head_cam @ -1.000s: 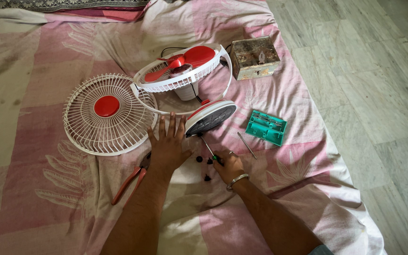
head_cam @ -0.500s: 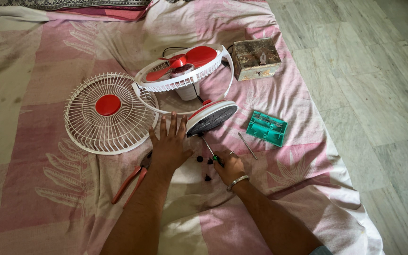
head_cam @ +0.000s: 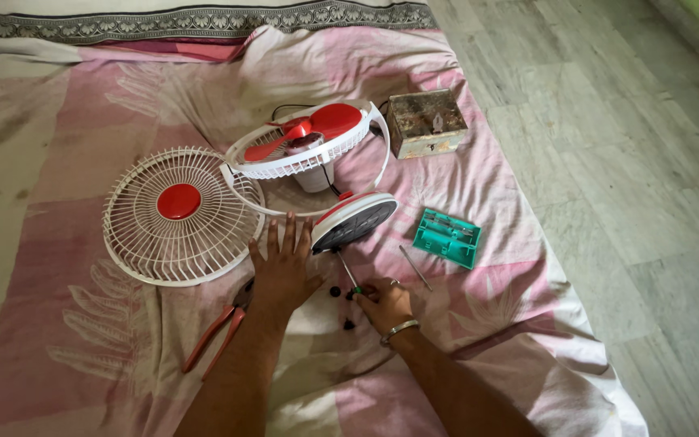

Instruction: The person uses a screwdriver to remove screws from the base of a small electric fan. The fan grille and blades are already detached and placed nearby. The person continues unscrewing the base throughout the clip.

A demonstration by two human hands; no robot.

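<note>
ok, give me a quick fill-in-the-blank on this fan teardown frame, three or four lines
1. The right hand holds a ____ with its tip at the fan base.
2. The left hand lies ____ on the sheet.
3. The pliers have ____ handles.
4. The detached grille lies to the ____ of the left hand.

Missing words: screwdriver; flat; red; left

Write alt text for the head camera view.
A right hand holds a screwdriver to the base of a dismantled red and white fan while the left hand lies flat on the pink sheet. A detached grille lies left.
</note>
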